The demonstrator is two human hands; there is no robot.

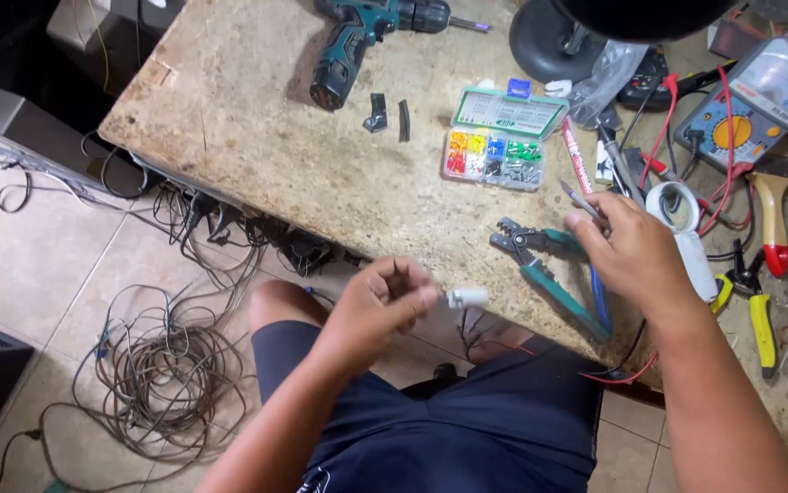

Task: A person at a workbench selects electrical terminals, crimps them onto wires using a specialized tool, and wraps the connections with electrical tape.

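Observation:
My left hand (383, 301) is closed around a small white cylindrical connector (467, 297), held just past the workbench's front edge above my lap. My right hand (636, 251) is over the bench, its fingers pinching a thin metal tool (577, 198) that points up and left. A pair of green-handled crimping pliers (549, 269) lies on the bench just under and left of that hand. A red wire (609, 374) hangs off the bench edge near my knee.
On the workbench (275, 137) lie a teal cordless drill (357, 36), an open box of coloured terminals (496, 146), a multimeter (759, 100), a white tape roll (672, 205), markers and screwdrivers. Coiled cables (161, 374) cover the tiled floor at left.

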